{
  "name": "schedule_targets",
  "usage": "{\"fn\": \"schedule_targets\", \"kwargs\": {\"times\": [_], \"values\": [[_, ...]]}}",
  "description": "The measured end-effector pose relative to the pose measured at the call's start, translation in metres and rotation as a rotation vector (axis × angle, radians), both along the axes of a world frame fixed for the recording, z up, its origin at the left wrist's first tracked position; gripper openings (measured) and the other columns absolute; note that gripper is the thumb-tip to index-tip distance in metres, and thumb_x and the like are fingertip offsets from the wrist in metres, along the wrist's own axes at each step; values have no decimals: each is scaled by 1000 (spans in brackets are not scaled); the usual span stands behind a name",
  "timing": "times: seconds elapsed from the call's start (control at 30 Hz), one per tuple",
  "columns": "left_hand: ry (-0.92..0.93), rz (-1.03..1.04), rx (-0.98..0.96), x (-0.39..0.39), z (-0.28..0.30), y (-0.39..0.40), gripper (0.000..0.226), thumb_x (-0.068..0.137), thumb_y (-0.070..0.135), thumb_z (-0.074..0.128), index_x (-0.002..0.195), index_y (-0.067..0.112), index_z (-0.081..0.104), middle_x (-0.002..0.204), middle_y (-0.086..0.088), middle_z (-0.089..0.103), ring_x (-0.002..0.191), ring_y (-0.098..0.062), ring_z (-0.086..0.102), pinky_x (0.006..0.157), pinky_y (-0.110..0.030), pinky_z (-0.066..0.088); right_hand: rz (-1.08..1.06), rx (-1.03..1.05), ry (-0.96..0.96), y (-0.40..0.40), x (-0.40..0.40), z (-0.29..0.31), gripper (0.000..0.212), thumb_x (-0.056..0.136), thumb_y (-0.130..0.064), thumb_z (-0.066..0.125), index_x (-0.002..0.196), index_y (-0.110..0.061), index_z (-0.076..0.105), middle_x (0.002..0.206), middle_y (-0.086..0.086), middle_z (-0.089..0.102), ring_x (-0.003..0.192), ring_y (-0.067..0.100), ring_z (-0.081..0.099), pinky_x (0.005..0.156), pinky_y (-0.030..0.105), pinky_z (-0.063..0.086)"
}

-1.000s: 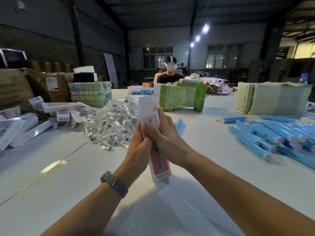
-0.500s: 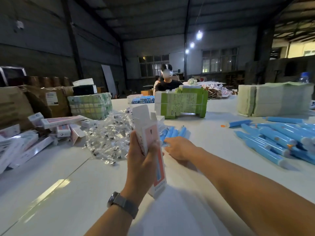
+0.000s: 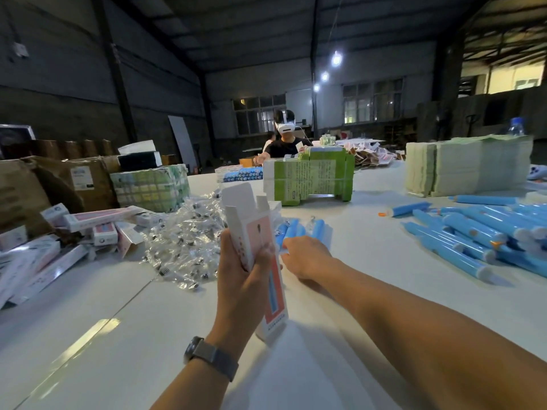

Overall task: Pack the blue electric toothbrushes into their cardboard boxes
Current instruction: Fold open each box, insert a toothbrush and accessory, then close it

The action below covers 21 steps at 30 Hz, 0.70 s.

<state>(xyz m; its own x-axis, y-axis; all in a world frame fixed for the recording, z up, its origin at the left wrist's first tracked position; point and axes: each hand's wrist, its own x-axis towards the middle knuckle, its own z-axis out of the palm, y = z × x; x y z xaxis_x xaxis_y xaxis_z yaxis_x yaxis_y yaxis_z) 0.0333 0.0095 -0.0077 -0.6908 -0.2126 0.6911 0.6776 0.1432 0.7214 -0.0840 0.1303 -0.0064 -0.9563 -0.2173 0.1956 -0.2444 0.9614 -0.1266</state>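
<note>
My left hand (image 3: 241, 279) grips a tall white and pink cardboard box (image 3: 251, 232) upright over the table, its top flaps standing open. Just behind it lies a small group of blue electric toothbrushes (image 3: 299, 227). My right hand (image 3: 306, 257) reaches to them, fingers on the near ends; whether it holds one is not clear. A bigger heap of blue toothbrushes (image 3: 479, 232) lies at the right.
A pile of clear plastic packets (image 3: 186, 241) sits left of the box. Filled pink and white boxes (image 3: 59, 241) are strewn at far left beside brown cartons (image 3: 53, 184). A green box bundle (image 3: 310, 176) and stacked flat cartons (image 3: 467, 167) stand behind. A person sits across the white table (image 3: 118, 335).
My right hand left the box and moved forward to the blue toothbrushes behind it. My left hand alone now holds the box, raised a little with its top flaps open.
</note>
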Motion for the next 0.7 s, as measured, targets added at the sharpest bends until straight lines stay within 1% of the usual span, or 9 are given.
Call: {"fn": "schedule_targets", "kwargs": {"times": [0.1, 0.17, 0.3, 0.37, 0.43, 0.53, 0.6, 0.67, 0.7], "values": [[10, 7, 5, -1, 0, 0, 26, 83, 29, 57, 105, 30, 44, 89, 21, 61, 83, -11, 67, 63, -19, 56, 27, 57, -22, -1, 12, 8, 29, 97, -25, 42, 119, -19, 60, 119, 9, 63, 103, 28, 59, 81, 36, 46], [26, 4, -2, -1, 0, 0, 25, 84, 28, 59, 104, 30, 44, 89, 18, 61, 82, -12, 67, 64, -23, 59, 60, 97, -35, 2, 22, 15, 29, 92, -24, 46, 115, -26, 64, 113, 5, 64, 95, 25, 58, 77, 35, 47], [22, 21, -20, -2, 1, 0, 25, 83, 28, 60, 102, 30, 45, 87, 17, 61, 81, -20, 67, 66, -36, 62, -58, 59, 89, 9, 28, 23, 28, 91, -29, 54, 117, -28, 63, 116, 3, 62, 108, 27, 59, 75, 30, 39], [12, 31, -21, -3, 0, 0, 24, 83, 30, 59, 102, 33, 44, 87, 23, 60, 81, -11, 66, 67, -32, 61, -108, 7, 6, 10, 27, 21, 22, 88, -32, 61, 108, -23, 61, 108, 4, 61, 106, 25, 59, 73, 28, 39], [7, 25, -5, -3, 0, -2, 24, 84, 30, 58, 103, 35, 43, 88, 24, 60, 82, -6, 65, 65, -23, 58, -128, -64, -47, 8, 24, 16, 17, 88, -23, 60, 104, -21, 56, 99, 5, 57, 95, 26, 56, 70, 29, 39], [9, 14, 11, -2, 2, -4, 25, 85, 30, 58, 106, 32, 45, 88, 22, 60, 83, -4, 66, 62, -16, 55, -135, -164, -62, 8, 18, 13, 22, 85, -18, 60, 107, -19, 57, 104, 6, 59, 87, 25, 51, 70, 29, 42], [18, 17, 12, -1, 3, -5, 26, 86, 28, 59, 108, 30, 47, 89, 22, 62, 81, -4, 67, 60, -17, 55, -124, -309, -61, 11, 14, 19, 43, 83, -18, 63, 126, -19, 55, 118, 8, 60, 104, 28, 56, 83, 30, 47], [34, 22, 9, 0, 5, -6, 27, 85, 25, 60, 109, 29, 48, 88, 22, 64, 78, -4, 66, 59, -20, 56, -60, -652, -43, 12, 15, 36, 61, 82, -17, 67, 139, -19, 47, 123, 8, 59, 113, 28, 57, 94, 35, 48], [39, 30, 3, 0, 5, -6, 27, 85, 24, 61, 108, 30, 49, 88, 22, 64, 77, -3, 66, 59, -22, 57, 5, -863, -28, 11, 19, 48, 65, 82, -15, 67, 142, -17, 44, 116, 8, 59, 107, 27, 58, 92, 39, 50]]}}
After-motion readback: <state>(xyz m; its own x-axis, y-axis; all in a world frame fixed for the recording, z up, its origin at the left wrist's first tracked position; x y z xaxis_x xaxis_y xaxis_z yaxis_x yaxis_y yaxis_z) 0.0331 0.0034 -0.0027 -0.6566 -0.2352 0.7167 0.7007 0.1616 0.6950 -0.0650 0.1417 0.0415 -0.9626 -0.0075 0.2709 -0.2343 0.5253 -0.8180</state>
